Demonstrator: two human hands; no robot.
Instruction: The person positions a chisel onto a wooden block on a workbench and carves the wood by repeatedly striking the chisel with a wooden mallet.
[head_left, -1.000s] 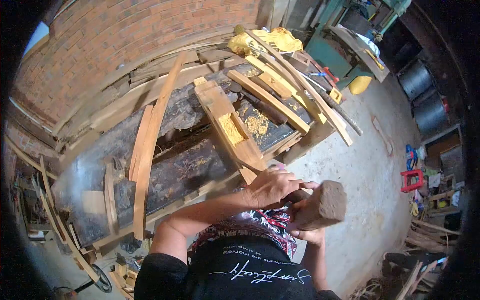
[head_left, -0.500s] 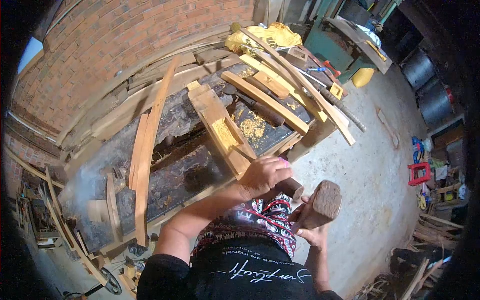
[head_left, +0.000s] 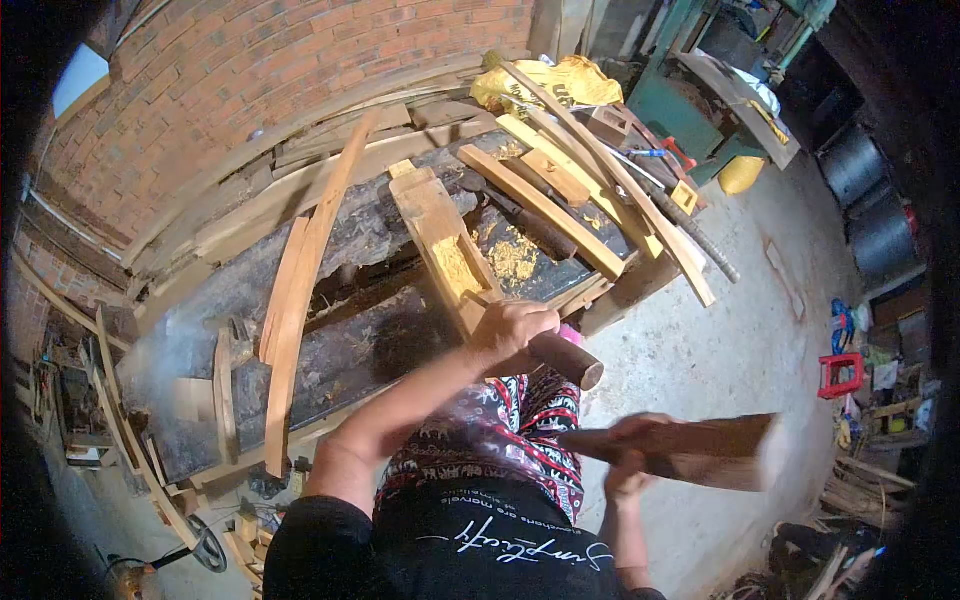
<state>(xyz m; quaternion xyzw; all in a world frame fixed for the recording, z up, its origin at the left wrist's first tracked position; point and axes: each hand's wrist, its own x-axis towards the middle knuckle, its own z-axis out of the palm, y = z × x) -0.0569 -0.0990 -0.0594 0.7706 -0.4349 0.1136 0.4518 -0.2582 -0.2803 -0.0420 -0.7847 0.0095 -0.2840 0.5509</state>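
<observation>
Left hand (head_left: 513,330) closed round a dark wooden handle (head_left: 567,360), right hand (head_left: 630,478) wrapped on a mallet (head_left: 715,450) (motion-blurred).
Mallet has swung from near the handle's butt out over the floor (head_left: 700,350), so handle and mallet are now well apart. Left fist sits at the near end of the hollowed timber (head_left: 420,200), which lies across the dark bench (head_left: 350,345), shavings (head_left: 513,260) beside it.

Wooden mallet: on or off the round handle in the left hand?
Off: concrete floor shows between the wooden mallet and the round handle.
</observation>
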